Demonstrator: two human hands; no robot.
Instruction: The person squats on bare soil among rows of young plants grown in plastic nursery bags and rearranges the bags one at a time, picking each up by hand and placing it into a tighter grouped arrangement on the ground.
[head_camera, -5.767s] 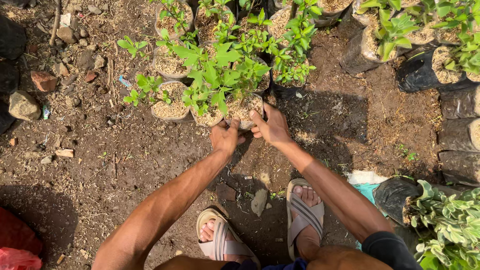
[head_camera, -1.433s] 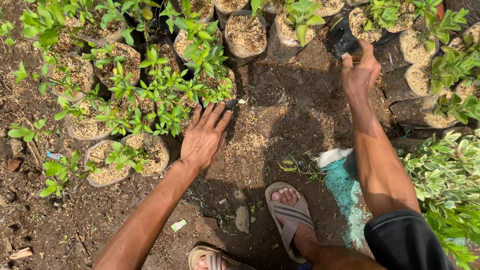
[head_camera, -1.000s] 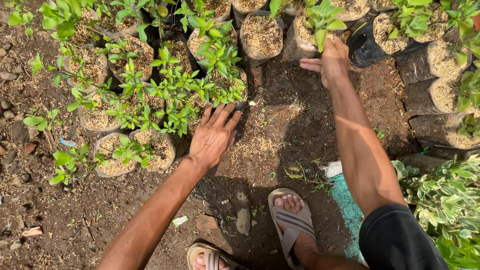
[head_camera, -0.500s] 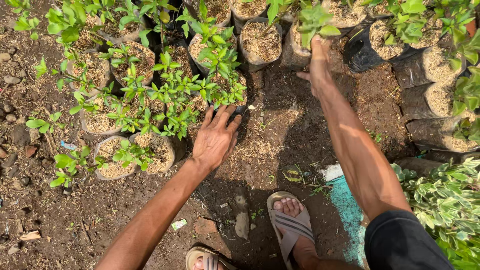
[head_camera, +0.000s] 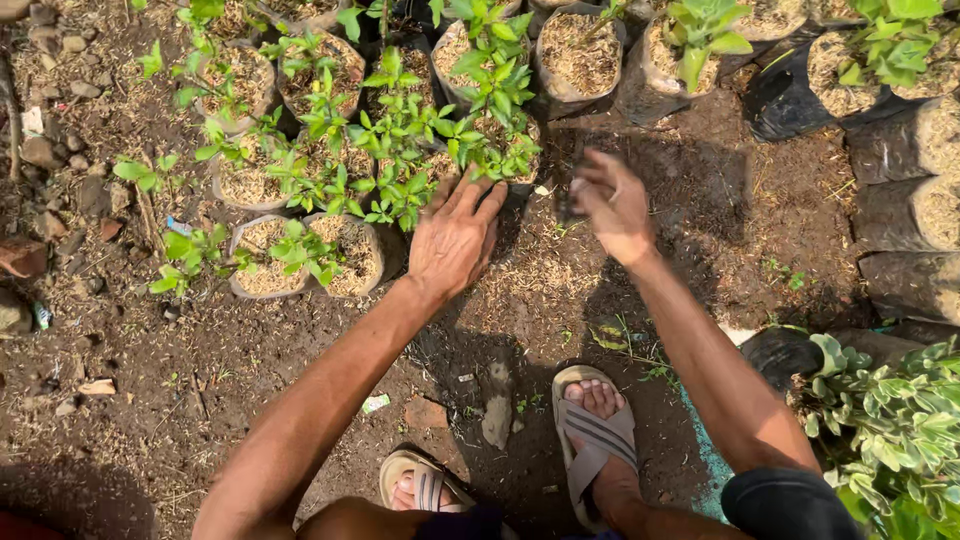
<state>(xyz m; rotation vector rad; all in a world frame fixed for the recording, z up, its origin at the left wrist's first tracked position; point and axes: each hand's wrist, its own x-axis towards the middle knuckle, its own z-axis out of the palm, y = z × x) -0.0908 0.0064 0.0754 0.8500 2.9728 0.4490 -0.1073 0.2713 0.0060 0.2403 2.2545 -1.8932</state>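
You are bracing your left hand flat, fingers spread and holding nothing, against the near side of the cluster of seedling bags; your fingertips are touching the leafy seedling bag at the cluster's right edge, and that flat press looks meant to be keeping the soft bags from tipping while the other hand is working. Just to the right of those fingertips, your right hand is hovering above the bare soil patch. Its fingers are half curled and blurred, and a small dark shape is sitting at the fingertips, though you cannot tell whether they are gripping it or merely passing over shadow. Beyond the right fingers, a row of filled black grow bags is standing, one carrying a broad-leaved seedling. Compared with half a second ago, your right arm is no longer stretching out to that far row: the hand is now drawn back close beside the left, while the left hand is staying planted at the same bag. Your sandalled feet are resting well behind both hands.
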